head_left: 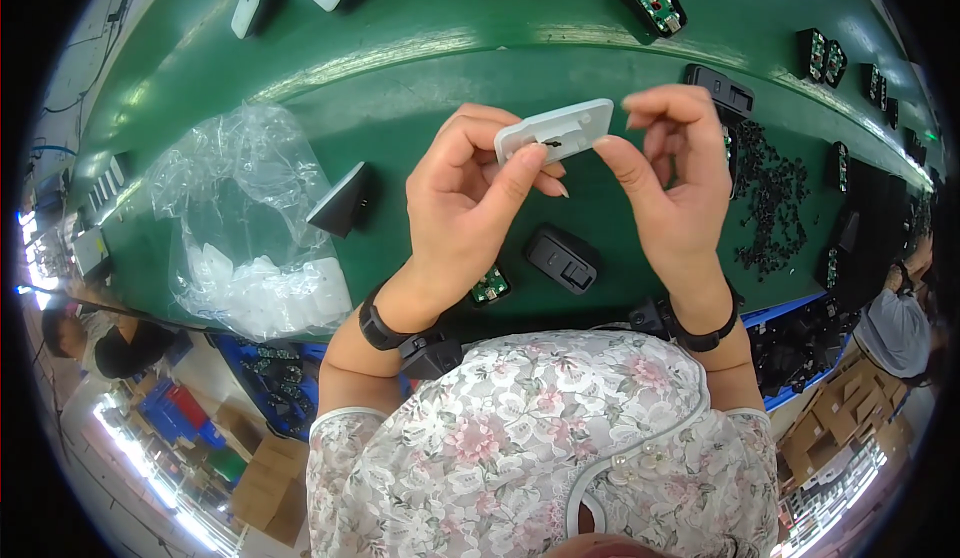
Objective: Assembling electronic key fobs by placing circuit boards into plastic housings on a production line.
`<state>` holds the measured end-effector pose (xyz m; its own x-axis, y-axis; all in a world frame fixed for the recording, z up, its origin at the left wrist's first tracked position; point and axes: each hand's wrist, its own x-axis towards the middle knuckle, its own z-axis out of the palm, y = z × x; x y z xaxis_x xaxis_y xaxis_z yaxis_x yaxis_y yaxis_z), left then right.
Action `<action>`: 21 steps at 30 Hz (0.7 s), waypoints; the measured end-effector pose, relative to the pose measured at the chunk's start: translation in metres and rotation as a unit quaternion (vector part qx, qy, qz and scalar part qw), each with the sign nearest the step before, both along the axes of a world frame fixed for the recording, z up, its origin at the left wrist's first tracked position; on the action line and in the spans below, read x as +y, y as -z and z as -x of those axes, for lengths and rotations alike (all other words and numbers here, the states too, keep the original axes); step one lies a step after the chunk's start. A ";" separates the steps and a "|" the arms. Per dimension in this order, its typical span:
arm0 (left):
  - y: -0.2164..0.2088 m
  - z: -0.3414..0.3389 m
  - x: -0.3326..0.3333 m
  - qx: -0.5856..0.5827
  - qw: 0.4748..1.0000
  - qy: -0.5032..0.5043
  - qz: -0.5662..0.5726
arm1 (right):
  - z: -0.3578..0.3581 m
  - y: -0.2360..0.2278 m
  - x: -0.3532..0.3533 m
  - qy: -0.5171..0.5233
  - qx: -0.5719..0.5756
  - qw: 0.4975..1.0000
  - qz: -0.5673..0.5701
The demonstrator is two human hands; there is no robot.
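A white plastic cover (575,125) is tilted up in my left hand (465,173), its inner side toward me. A small black plastic piece (553,144) sits on that inner side, beside my left thumb tip. My right hand (680,173) is at the cover's right end with thumb and fingers apart, nothing visible between them. Its thumb tip lies at the cover's lower right corner; whether it touches, I cannot tell. Below the hands a black plastic housing (563,258) lies on the green table (420,88). Partly behind my left wrist is a housing with a green circuit board (490,286).
At left lies a clear plastic bag (250,228) of white covers, beside a black-and-white assembled unit (340,200). Many small black pieces (772,198) are scattered at right, near a black housing (720,90). Open housings with boards (650,0) stand farther off. Blue bins (810,348) line the near edge.
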<state>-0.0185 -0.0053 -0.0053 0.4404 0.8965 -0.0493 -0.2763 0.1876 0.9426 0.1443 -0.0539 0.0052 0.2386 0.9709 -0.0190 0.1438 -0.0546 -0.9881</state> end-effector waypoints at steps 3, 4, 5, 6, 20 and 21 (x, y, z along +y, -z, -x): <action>0.000 0.003 -0.001 -0.003 1.000 0.025 0.010 | -0.004 -0.004 0.002 -0.013 -0.143 0.988 -0.059; 0.000 0.002 -0.002 -0.010 0.999 0.037 0.014 | -0.006 -0.004 0.001 -0.012 -0.145 0.988 -0.059; 0.001 0.001 -0.002 -0.010 0.999 0.041 0.008 | -0.007 -0.003 -0.001 -0.037 -0.075 0.996 -0.009; 0.001 0.001 -0.003 -0.011 0.999 0.042 0.007 | -0.008 -0.001 -0.002 -0.062 -0.004 0.997 0.040; 0.001 0.013 0.015 0.052 0.993 0.050 0.095 | -0.007 0.003 0.011 -0.097 0.093 0.985 0.112; 0.007 0.016 0.024 0.106 0.993 0.017 0.050 | -0.009 0.006 0.020 -0.085 0.041 0.994 0.060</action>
